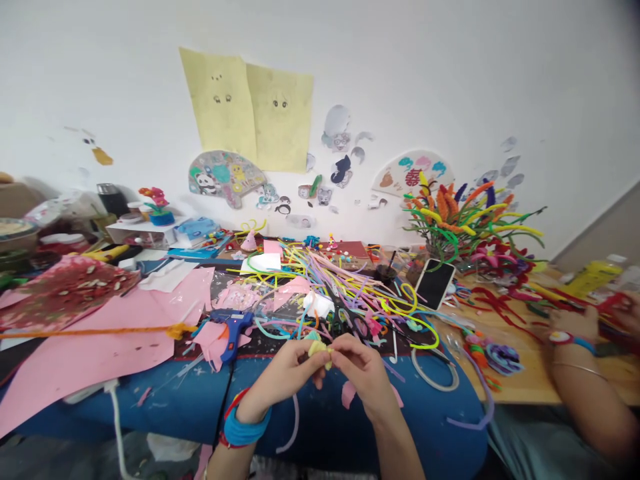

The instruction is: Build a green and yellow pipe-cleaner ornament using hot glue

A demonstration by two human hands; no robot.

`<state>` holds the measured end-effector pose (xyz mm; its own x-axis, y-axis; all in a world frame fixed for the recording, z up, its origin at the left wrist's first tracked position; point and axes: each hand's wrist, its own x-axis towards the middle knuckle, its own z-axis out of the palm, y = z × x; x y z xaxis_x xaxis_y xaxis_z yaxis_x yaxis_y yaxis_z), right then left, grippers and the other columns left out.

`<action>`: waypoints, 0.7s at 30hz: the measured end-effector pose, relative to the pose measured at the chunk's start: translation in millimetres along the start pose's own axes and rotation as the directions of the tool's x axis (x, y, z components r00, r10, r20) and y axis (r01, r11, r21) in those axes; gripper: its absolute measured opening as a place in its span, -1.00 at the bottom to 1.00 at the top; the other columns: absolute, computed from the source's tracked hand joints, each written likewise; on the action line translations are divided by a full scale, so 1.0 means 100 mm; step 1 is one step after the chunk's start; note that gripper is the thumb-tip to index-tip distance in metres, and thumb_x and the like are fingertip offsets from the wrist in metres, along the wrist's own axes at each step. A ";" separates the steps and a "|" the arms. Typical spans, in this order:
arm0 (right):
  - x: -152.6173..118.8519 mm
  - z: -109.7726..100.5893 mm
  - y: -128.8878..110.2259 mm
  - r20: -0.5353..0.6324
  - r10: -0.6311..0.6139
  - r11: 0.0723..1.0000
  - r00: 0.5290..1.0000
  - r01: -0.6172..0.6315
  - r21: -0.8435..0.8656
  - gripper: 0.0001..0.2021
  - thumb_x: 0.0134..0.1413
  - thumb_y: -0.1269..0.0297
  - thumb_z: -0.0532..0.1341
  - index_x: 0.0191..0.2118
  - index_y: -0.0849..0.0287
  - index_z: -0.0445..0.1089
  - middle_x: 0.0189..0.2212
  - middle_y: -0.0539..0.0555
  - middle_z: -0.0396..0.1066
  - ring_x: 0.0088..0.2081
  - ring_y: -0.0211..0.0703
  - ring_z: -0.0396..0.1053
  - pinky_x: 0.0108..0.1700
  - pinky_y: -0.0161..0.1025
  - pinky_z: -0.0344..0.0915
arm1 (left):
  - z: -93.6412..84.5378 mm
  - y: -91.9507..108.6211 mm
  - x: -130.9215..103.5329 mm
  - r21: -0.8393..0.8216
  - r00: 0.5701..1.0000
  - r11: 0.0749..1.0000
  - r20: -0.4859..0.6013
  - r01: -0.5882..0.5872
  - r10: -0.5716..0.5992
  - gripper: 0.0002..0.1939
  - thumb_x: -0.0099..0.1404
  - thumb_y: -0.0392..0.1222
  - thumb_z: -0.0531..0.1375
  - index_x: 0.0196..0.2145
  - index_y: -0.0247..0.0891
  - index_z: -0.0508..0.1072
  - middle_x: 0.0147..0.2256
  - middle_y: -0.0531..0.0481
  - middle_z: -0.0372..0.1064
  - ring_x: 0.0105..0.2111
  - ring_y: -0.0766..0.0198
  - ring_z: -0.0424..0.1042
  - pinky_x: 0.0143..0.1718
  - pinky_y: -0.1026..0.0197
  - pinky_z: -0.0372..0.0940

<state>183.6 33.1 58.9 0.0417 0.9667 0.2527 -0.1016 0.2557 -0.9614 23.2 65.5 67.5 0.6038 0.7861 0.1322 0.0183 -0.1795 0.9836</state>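
My left hand, with blue and red bands at the wrist, pinches a small pale yellow piece near the table's front edge. The fingertips of my right hand are closed on the right side of the same piece. A bit of light green shows at its top. What the piece is exactly is too small to tell. Black scissors lie just behind my hands. To the left, a blue glue gun rests beside folded pink paper.
Pipe cleaners are heaped behind my hands. Pink sheets cover the left side. A phone leans at the right, before a vase of colourful pipe-cleaner stems. Another person's hands and arm work at the far right.
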 end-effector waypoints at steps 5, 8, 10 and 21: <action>-0.05 0.02 0.07 -0.140 0.000 0.999 0.990 0.007 0.050 -0.84 -0.02 0.17 0.36 -0.45 0.15 0.51 -0.45 -0.01 0.41 -0.37 -0.23 0.36 -0.29 -0.34 0.32 | 0.04 0.00 -0.02 0.005 0.996 1.000 -0.085 -0.015 0.015 -0.62 0.37 0.08 0.06 -0.36 -0.30 0.42 -0.47 0.03 0.37 -0.51 0.32 0.40 -0.41 0.28 0.29; -0.08 0.04 0.10 -0.185 0.044 0.997 0.982 -0.031 0.073 -0.85 0.00 0.19 0.35 -0.41 0.16 0.53 -0.52 -0.02 0.42 -0.45 -0.26 0.34 -0.35 -0.35 0.30 | 0.04 0.02 -0.06 0.119 0.967 0.992 -0.245 -0.043 0.071 -0.77 0.33 -0.06 0.16 -0.29 -0.29 0.48 -0.44 0.02 0.42 -0.46 0.30 0.42 -0.36 0.29 0.29; -0.10 0.06 0.10 -0.208 0.065 0.995 0.976 -0.047 0.090 -0.84 -0.01 0.18 0.36 -0.40 0.17 0.54 -0.54 -0.01 0.44 -0.47 -0.26 0.35 -0.36 -0.35 0.32 | 0.04 0.03 -0.09 0.183 0.950 0.982 -0.294 -0.047 0.100 -0.78 0.30 -0.10 0.18 -0.38 -0.29 0.50 -0.47 0.01 0.43 -0.46 0.28 0.43 -0.35 0.28 0.29; -0.19 0.26 0.18 -0.398 0.089 0.983 0.913 -0.015 0.185 -0.79 -0.06 0.14 0.39 -0.38 0.18 0.53 -0.50 0.03 0.51 -0.46 -0.22 0.42 -0.39 -0.34 0.39 | 0.21 -0.10 -0.08 -0.055 0.946 0.998 -0.324 -0.035 0.016 -0.72 0.30 -0.02 0.18 -0.41 -0.31 0.47 -0.50 -0.01 0.48 -0.46 0.25 0.48 -0.37 0.29 0.35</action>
<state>155.1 20.2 39.4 0.4243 0.8998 0.1019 -0.2839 0.2391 -0.9286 35.1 48.8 54.1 0.3132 0.9325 0.1802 -0.0467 -0.1744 0.9836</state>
